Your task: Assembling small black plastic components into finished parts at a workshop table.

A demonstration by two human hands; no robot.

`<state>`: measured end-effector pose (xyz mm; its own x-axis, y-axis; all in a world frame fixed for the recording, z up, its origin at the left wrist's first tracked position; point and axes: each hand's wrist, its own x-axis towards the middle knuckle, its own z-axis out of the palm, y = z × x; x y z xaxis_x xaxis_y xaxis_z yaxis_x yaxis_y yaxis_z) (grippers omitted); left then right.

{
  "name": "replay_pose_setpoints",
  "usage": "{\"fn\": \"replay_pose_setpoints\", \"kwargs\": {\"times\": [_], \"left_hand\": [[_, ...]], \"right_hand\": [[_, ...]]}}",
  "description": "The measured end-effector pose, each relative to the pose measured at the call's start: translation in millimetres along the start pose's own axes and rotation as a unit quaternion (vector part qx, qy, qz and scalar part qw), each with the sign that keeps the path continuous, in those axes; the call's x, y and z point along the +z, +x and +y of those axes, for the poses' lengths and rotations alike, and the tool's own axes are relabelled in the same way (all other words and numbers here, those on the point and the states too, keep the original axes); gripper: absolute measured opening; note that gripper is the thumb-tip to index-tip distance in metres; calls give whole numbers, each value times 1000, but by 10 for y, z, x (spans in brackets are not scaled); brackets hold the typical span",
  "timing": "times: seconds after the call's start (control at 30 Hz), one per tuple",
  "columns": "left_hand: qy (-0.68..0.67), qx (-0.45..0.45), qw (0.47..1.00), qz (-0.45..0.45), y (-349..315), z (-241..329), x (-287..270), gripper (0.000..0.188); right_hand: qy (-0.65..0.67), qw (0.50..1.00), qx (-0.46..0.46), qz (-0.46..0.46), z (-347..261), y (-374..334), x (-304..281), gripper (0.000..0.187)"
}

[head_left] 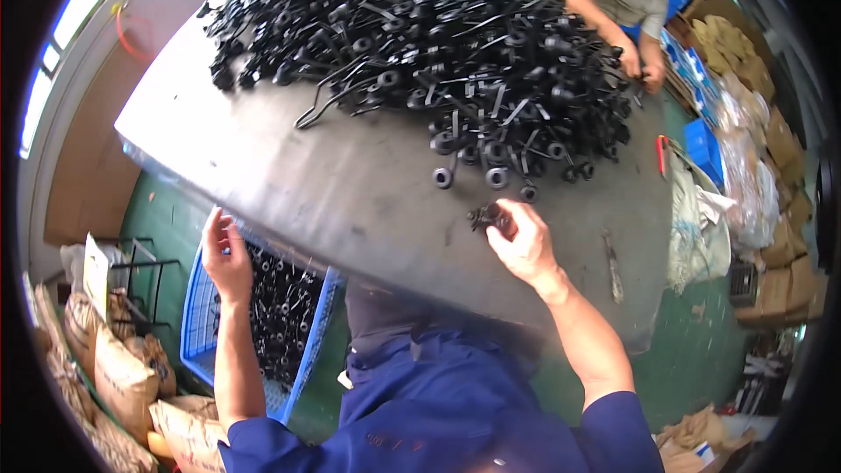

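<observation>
My right hand [526,248] is closed around a small black piece [484,217], just above the grey tabletop. Its exact kind is partly hidden by the fingers. In front of that hand lies a big heap of black bent rods with ring-shaped ends [438,44]. My left hand [226,256] is raised past the table's left edge with fingers apart and nothing in it. Below it, a blue plastic crate [320,320] holds many similar black parts [279,320].
The grey-covered table [385,184] carries a knife-like tool [612,270] and a red-handled tool [662,156]. Across it, a person [613,0] handles something small at the heap. Paper sacks [123,385] stand at left; cartons [775,293] and a blue bin [703,151] at right.
</observation>
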<state>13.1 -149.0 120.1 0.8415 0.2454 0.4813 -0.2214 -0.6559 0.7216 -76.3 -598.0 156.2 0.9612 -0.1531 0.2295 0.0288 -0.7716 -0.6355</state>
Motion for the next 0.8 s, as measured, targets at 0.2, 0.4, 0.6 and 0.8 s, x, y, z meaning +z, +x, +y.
{"fn": "replay_pose_setpoints", "kwargs": {"times": [0.2, 0.4, 0.6, 0.8], "left_hand": [[-235, 81, 914, -320, -422, 1810, 952, 45], [-449, -251, 650, -559, -1270, 2666, 2084, 49], [-426, -154, 668, -591, -1436, 2964, 2469, 43], [-420, -172, 655, -605, -1576, 2892, 2575, 42]], "right_hand": [[143, 981, 117, 62, 270, -355, -301, 26], [171, 973, 12, 155, 172, -637, -502, 37], [479, 831, 256, 119, 637, -910, -800, 33], [456, 842, 267, 106, 807, -900, -696, 16]]}}
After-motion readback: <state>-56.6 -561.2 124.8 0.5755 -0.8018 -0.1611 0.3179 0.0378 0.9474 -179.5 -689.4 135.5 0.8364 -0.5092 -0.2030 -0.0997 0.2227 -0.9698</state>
